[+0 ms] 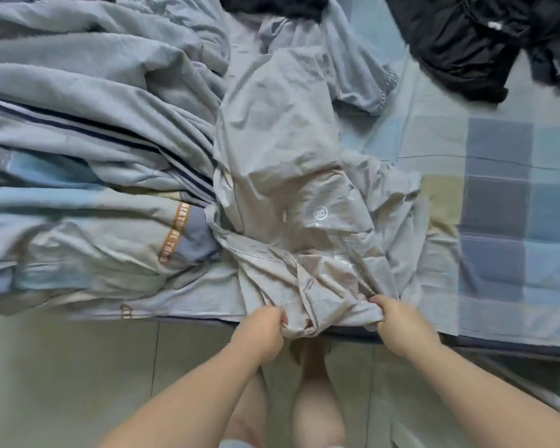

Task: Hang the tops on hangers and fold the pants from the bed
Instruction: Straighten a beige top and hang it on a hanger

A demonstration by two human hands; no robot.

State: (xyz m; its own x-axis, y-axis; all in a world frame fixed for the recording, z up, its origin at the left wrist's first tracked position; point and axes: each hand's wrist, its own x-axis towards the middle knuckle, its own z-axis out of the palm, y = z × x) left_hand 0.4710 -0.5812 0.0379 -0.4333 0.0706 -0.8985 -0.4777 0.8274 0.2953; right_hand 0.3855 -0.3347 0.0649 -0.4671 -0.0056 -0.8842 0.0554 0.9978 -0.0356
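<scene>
A pale grey garment [285, 163] with a small round white logo lies stretched across the bed, its near end bunched at the mattress edge. My left hand [262, 331] grips that bunched end on its left side. My right hand [398, 321] grips the same end on its right side, about a forearm's length away. The fabric sags in folds between the two hands. Whether the garment is a top or pants cannot be told from here.
A crumpled blue-grey duvet [88, 130] fills the bed's left half. Black clothes [472, 37] lie heaped at the far right, more dark cloth [272, 4] at the top. A checked bedsheet [505, 202] covers the right side. The floor [78, 376] and my legs are below.
</scene>
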